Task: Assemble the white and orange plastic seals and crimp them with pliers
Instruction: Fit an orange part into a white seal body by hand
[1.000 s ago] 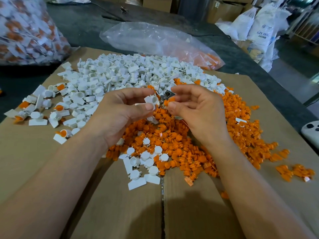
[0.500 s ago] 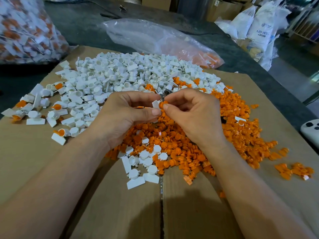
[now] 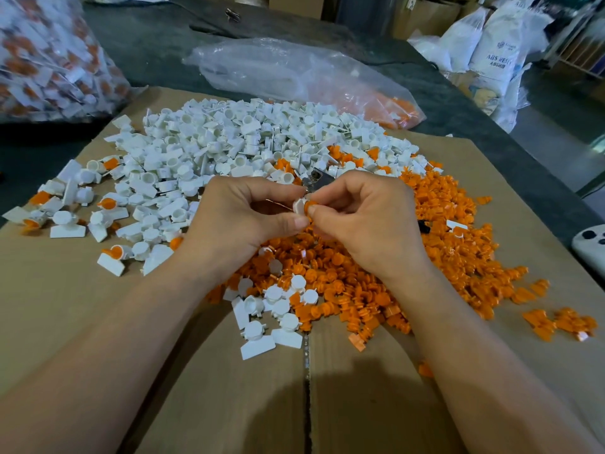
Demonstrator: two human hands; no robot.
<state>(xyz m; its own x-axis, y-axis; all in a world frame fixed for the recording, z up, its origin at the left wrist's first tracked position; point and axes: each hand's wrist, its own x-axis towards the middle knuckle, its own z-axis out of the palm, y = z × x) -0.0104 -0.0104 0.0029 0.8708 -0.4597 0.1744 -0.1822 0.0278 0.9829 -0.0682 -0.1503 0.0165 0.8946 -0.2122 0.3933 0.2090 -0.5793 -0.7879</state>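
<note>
Assembly at close quarters above a cardboard-covered desk (image 3: 163, 54): left hand (image 3: 242, 221) pinching a white seal body (image 3: 298, 204) between thumb and curled fingers, right hand (image 3: 363, 221) pinching an orange insert (image 3: 309, 206) the same way. Held slightly apart a second ago, now brought together and touching, orange set against the white cup's opening. Likely marks the push-fit step as under way, with crimping not yet begun. Joined pair raised over the meeting line of the white heap (image 3: 229, 142) and the orange heap (image 3: 442, 231). Long axis running roughly left to right, white end toward the left hand, orange end toward the right. Grey metal piece (image 3: 316, 181), perhaps the pliers, visible just beyond the fingertips; impossible to tell whether held or lying on the heap.
</note>
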